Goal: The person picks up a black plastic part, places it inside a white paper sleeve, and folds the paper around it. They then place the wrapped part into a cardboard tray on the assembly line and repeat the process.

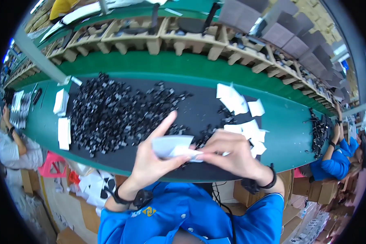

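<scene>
Both my hands hold one small white plastic bag [173,145] above the near edge of the black mat [199,107]. My left hand [152,156] grips the bag from the left, its index finger pointing up. My right hand [227,152] pinches the bag's right end. A big heap of small black parts [114,107] lies on the mat just beyond my left hand. More white bags [242,118] lie scattered past my right hand. What is inside the bag cannot be seen.
The green bench [288,130] runs left to right. Stacks of white bags [63,118] sit at the mat's left end. Cardboard trays [183,38] line the far side. Another person in blue [337,158] works at right, one more [10,142] at left.
</scene>
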A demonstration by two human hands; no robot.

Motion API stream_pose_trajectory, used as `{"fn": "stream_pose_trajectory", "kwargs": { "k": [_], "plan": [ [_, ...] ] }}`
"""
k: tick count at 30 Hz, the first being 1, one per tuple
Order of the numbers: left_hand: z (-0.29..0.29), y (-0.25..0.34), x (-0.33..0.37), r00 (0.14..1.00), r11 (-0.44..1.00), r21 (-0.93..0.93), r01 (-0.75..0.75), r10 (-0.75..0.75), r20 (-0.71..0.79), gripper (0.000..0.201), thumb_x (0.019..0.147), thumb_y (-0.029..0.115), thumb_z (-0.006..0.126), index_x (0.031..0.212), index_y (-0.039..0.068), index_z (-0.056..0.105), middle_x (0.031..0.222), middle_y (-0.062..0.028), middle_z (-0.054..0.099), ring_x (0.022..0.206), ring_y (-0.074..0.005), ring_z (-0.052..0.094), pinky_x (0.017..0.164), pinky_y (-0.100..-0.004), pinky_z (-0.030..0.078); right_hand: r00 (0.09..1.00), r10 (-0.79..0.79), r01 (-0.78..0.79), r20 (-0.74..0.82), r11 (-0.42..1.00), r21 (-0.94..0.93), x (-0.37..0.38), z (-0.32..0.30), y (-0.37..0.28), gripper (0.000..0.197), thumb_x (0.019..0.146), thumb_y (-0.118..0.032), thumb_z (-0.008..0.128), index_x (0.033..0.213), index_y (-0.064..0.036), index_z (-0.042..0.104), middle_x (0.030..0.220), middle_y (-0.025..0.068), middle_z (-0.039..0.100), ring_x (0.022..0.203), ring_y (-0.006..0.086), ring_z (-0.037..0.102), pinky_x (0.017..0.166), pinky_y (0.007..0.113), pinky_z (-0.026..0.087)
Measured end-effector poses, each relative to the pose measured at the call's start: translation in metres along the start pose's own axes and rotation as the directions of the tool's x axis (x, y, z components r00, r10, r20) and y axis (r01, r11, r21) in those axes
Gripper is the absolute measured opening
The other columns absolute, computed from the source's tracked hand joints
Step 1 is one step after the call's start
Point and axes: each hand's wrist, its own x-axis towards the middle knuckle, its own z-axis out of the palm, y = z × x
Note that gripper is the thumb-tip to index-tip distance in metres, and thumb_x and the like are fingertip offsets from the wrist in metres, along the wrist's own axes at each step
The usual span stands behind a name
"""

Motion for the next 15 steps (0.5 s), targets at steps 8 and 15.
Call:
{"fn": "stream_pose_trajectory", "kwargs": {
  "k": [8, 15],
  "plan": [
    [0.005, -0.042, 0.008, 0.951, 0.91, 0.313, -0.27, 0.2, 0.237, 0.067, 0.076, 0.001, 0.069, 0.134, -0.004, 0.037, 0.088, -0.0132, 0.069, 0.081, -0.0131, 0.065, 0.076, -0.0229, 0.05, 0.999, 0.047, -0.046, 0.006, 0.997, -0.065, -0.013, 0.002, 0.003, 0.012, 0.078, -0.011, 0.069, 0.071, -0.0039, 0.062, 0.069, 0.0048, 0.057, 0.067, 0.0215, 0.056, 0.056, 0.031, 0.044],
    [-0.031, -0.035, 0.048, 0.836, 0.995, 0.013, 0.099, -0.076, -0.544, 0.041, 0.093, 0.024, 0.05, 0.122, -0.004, 0.048, 0.076, -0.0204, 0.064, 0.054, -0.0239, 0.064, 0.042, -0.0291, 0.05, 0.963, 0.026, -0.084, -0.27, 0.975, -0.207, -0.026, -0.122, 0.041, 0.007, 0.071, -0.005, 0.072, 0.072, -0.0067, 0.065, 0.069, 0.0042, 0.057, 0.067, 0.0187, 0.056, 0.058, 0.028, 0.044]
  ]
}}
